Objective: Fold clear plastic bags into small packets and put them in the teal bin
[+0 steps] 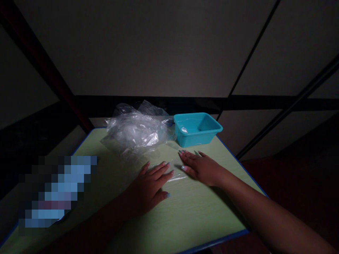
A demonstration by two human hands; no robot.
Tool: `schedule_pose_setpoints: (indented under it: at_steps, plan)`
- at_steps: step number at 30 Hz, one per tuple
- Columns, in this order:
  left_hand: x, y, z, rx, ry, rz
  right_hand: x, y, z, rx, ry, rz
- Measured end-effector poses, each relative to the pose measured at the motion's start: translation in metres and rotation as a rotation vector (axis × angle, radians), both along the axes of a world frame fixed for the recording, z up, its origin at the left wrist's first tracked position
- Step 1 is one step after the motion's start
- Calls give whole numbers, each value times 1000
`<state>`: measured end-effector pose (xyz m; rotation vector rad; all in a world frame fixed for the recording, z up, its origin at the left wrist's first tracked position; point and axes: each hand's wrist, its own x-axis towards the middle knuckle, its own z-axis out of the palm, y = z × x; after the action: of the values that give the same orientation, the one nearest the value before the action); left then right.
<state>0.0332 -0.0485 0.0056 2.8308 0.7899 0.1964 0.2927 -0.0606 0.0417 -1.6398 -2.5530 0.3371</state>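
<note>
A clear plastic bag (176, 173) lies flat on the table, stretching between and under my hands. My left hand (152, 187) rests palm down on its left part, fingers spread. On its right part, my right hand (200, 167) also lies flat, fingers stretched out towards the far left. Just beyond them is a crumpled heap of clear plastic bags (136, 130). A turquoise plastic basket (197, 137) stands upright beyond my right hand, beside the heap. Some clear plastic shows inside it, hard to make out.
The light green table (185, 218) has a blue edge. At its left side lies a pixelated bluish thing (62, 190) that I cannot make out. A panelled surface (148, 49) rises behind the table. The surroundings are dim.
</note>
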Motion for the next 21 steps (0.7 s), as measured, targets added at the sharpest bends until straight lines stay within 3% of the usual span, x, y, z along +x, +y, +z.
schedule_pose_setpoints:
  at_steps: [7, 13, 21]
  plan:
    - [-1, -1, 3, -36, 2, 1, -1, 19, -4, 190, 99, -330]
    - [-1, -2, 4, 7, -7, -5, 0, 31, -20, 176, 190, -299]
    - [2, -6, 4, 121, -53, -12, -5, 33, -24, 138, 293, -241]
